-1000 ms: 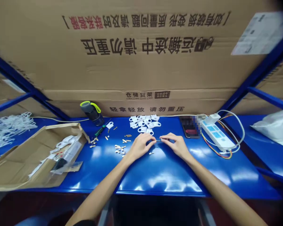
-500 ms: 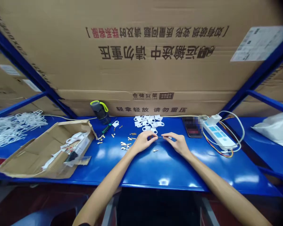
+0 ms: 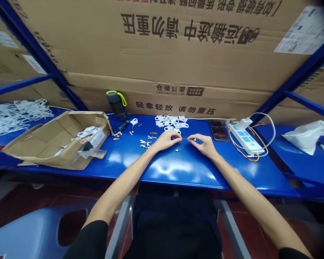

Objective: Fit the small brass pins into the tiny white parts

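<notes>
Along a glossy blue metal counter (image 3: 178, 176), small brass terminals (image 3: 145, 143) lie scattered, then come the left hand (image 3: 165, 140) and right hand (image 3: 203, 145), fingertips closed together on a thin metal pin (image 3: 184, 138) above a tiny silver screw (image 3: 177, 150). The pin is so fine that a slackened pinch could drop it among the loose parts.

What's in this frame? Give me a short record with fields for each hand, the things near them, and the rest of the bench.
Left hand: fingertips beside a thin metal pin, contact unclear
Right hand: fingertips pinching the thin metal pin
Things nearby: white plastic tags, small brass fittings, a loose metal part
Rest: blue workbench, cardboard box, power strip, water bottle, white cords
</notes>
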Demonstrator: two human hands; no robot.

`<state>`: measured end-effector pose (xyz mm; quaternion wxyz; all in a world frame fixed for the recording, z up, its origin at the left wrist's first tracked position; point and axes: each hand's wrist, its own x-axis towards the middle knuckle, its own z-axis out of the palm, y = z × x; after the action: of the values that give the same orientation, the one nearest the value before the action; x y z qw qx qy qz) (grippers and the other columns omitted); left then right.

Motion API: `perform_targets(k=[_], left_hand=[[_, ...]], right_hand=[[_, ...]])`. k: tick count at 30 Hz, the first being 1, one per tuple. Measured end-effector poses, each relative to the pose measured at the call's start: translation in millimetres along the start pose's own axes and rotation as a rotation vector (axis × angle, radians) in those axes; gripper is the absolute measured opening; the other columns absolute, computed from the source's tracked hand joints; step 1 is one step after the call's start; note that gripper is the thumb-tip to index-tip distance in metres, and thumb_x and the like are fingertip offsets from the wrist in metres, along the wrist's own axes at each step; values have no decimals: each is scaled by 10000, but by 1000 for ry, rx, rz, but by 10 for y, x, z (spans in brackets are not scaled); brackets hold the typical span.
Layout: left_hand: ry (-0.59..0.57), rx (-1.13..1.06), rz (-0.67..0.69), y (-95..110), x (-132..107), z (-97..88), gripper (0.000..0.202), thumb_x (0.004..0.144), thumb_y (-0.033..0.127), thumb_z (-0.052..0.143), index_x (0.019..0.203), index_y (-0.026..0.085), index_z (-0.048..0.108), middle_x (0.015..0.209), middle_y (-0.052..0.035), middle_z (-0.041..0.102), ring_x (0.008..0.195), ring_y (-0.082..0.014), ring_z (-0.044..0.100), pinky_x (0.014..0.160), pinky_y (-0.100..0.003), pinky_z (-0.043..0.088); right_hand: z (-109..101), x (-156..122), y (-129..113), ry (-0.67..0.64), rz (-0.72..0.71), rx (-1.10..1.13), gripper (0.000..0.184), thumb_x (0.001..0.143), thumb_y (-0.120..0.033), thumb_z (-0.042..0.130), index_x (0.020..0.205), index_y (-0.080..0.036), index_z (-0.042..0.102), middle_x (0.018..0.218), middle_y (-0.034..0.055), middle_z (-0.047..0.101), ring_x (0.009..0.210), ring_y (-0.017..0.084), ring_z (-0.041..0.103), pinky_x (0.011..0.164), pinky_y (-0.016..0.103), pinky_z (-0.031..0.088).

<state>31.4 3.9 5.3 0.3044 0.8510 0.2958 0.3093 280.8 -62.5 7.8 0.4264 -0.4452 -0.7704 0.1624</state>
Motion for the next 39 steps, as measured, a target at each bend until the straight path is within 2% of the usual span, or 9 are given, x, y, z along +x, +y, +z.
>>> perform_targets(k=[4, 9, 14, 16, 22, 33, 39], left_hand=[[19, 74, 35, -24, 16, -23, 228, 998, 360, 659, 1032, 185, 800, 1034, -51, 801, 914, -210, 697, 888, -336, 528], [30, 109, 49, -46, 8, -70, 221, 1001, 362, 669, 1046, 191, 802, 1062, -52, 801, 912, -207, 702, 882, -334, 529], [88, 67, 26, -62, -23, -76, 226, 997, 371, 677, 1042, 186, 798, 1039, -52, 805, 912, -207, 713, 891, -337, 537], [99, 90, 35, -53, -31, -49, 217, 994, 366, 683, 1020, 184, 798, 1023, -54, 807, 929, -214, 716, 923, -351, 534], [35, 93, 80, 17, -46, 10, 204, 1012, 342, 653, 1019, 193, 792, 1016, -53, 803, 954, -216, 726, 958, -358, 531], [59, 115, 48, -4, -52, -3, 203, 995, 350, 666, 1011, 196, 798, 1018, -51, 806, 951, -217, 717, 928, -352, 530], [40, 111, 45, 15, -62, 19, 234, 1002, 389, 657, 1034, 204, 797, 1024, -51, 801, 946, -214, 712, 918, -343, 538]], right_hand=[[-35, 18, -12, -29, 9, 7, 253, 956, -467, 666, 987, -266, 818, 1043, 55, 837, 961, 279, 785, 973, 443, 614], [41, 141, -5, -68, -51, 36, 254, 971, -436, 640, 1005, -259, 819, 1028, 43, 836, 948, 266, 791, 940, 419, 617], [125, 152, 9, 12, -42, 61, 236, 975, -419, 651, 994, -249, 814, 1022, 54, 833, 951, 263, 786, 933, 419, 620], [139, 104, 20, 5, -23, 63, 234, 972, -422, 660, 992, -246, 814, 1024, 59, 833, 950, 263, 783, 924, 420, 622], [151, 43, 25, -3, 18, 85, 229, 953, -421, 671, 974, -245, 815, 1010, 59, 833, 924, 264, 779, 876, 420, 625], [149, 70, 31, -13, 5, 82, 255, 948, -436, 649, 969, -238, 808, 986, 57, 829, 876, 239, 766, 847, 387, 616], [175, 75, 88, -41, 2, 104, 238, 956, -437, 672, 998, -254, 819, 1025, 46, 834, 929, 248, 777, 919, 404, 610]])
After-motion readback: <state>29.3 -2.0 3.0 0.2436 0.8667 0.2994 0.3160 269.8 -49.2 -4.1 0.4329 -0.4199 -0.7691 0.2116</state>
